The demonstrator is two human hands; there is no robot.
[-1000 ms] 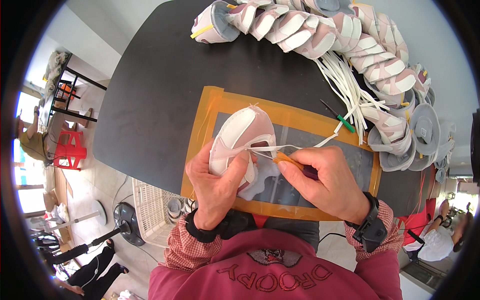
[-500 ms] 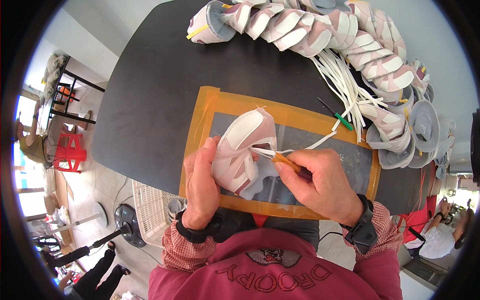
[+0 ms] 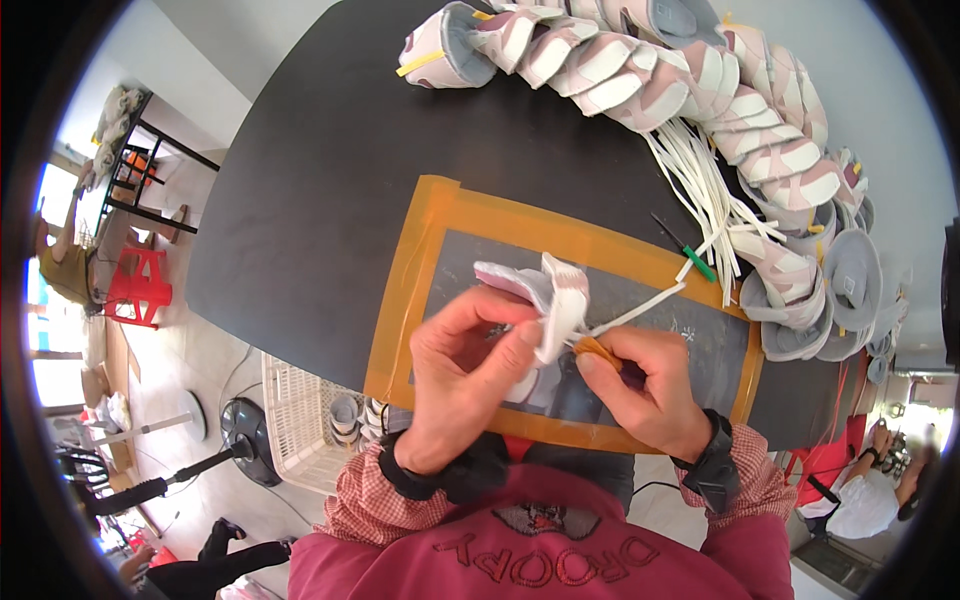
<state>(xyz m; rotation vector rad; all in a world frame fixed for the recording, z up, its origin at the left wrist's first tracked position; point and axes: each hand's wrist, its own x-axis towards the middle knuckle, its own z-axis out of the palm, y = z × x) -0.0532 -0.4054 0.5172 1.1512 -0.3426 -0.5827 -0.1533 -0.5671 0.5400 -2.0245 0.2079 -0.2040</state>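
My left hand [image 3: 462,365] is closed on a pink and white shoe upper [image 3: 566,298], tilted on edge with its grey lining partly showing. Facing it, my right hand [image 3: 640,385] pinches a small tool with an orange-brown end [image 3: 597,352]. The rest of that tool is inside my fist, so its kind is unclear. Its tip meets the near side of the upper. From there a narrow white strip [image 3: 640,308] runs out to the right over the work mat [image 3: 510,265], which is edged with orange tape.
A bundle of white strips [image 3: 688,180] lies on the dark table [image 3: 330,190] beside a green-handled thin tool [image 3: 698,262]. Nested shoe uppers [image 3: 620,75] curve along the far and right sides. A cream plastic basket [image 3: 300,420] stands below the table's left edge.
My left hand has turned the upper from lying face-up to standing on edge and shifted right. The right hand has moved slightly right and down, still holding the orange-brown tool.
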